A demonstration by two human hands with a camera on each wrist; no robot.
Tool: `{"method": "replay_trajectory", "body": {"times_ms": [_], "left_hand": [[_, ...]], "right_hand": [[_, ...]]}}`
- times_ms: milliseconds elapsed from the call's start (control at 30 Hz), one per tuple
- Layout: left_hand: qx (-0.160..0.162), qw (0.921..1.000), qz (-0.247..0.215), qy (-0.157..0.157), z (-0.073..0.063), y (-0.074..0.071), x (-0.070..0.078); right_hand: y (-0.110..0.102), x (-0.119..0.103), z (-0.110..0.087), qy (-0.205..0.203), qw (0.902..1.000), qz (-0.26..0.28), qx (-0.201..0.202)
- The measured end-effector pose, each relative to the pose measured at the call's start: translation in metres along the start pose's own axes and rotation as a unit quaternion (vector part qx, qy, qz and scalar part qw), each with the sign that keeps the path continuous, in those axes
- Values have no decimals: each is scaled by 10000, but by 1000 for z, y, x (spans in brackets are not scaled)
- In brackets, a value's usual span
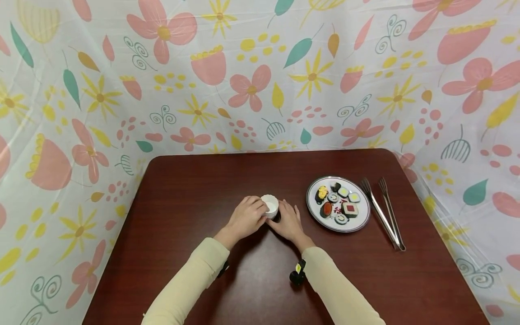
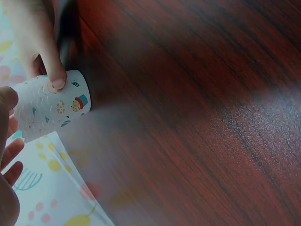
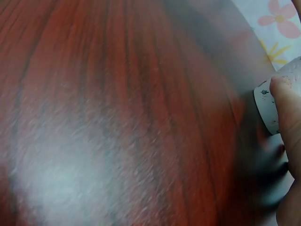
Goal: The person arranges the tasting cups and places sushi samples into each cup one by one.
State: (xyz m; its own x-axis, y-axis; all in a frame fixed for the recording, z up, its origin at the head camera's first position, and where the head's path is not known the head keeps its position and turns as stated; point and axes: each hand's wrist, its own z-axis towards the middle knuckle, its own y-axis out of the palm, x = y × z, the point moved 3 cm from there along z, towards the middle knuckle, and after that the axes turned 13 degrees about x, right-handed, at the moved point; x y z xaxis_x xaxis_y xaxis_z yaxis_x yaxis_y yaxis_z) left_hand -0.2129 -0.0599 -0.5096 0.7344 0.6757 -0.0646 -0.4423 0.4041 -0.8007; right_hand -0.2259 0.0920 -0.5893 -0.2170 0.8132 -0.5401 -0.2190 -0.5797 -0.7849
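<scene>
Near the middle of the table, both hands are on a white paper cup (image 1: 271,204), which stands upright with its opening facing up. Its wall (image 2: 66,106) carries small printed cupcakes and leaves and a bumpy, embossed texture toward the scalloped rim. My right hand (image 1: 290,224) grips the cup low on its side; the thumb (image 3: 283,96) presses on the wall near the base. From the left, my left hand (image 1: 247,215) holds it at the rim, its fingertips curled over the top edge and its thumb against the near side.
Right of the hands, a white round plate (image 1: 310,208) holds several sushi pieces (image 1: 350,209). Metal tongs (image 1: 389,221) lie spread beside it. Dark reddish wood forms the table (image 1: 195,185). A flower-patterned sheet (image 1: 252,117) hangs behind and at the sides.
</scene>
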Motion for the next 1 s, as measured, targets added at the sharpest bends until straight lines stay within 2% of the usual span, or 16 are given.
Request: {"method": "replay_trajectory", "body": {"times_ms": [267,533,800,1000], "left_hand": [[-18,9998,-89,179,-1,-2,10],[90,9989,37,466,0,-1,20],[-70,9968,298,742,0,-1,29],[14,9965,361,755,3,-3,34]], "right_hand": [[-7,5,-13,-223,9997,59,65],[-12,8,-23,-308,9995,55,67],[-16,10,-32,-296,9995,138,21],[-18,11,-36,-370,9991,120,184]]}}
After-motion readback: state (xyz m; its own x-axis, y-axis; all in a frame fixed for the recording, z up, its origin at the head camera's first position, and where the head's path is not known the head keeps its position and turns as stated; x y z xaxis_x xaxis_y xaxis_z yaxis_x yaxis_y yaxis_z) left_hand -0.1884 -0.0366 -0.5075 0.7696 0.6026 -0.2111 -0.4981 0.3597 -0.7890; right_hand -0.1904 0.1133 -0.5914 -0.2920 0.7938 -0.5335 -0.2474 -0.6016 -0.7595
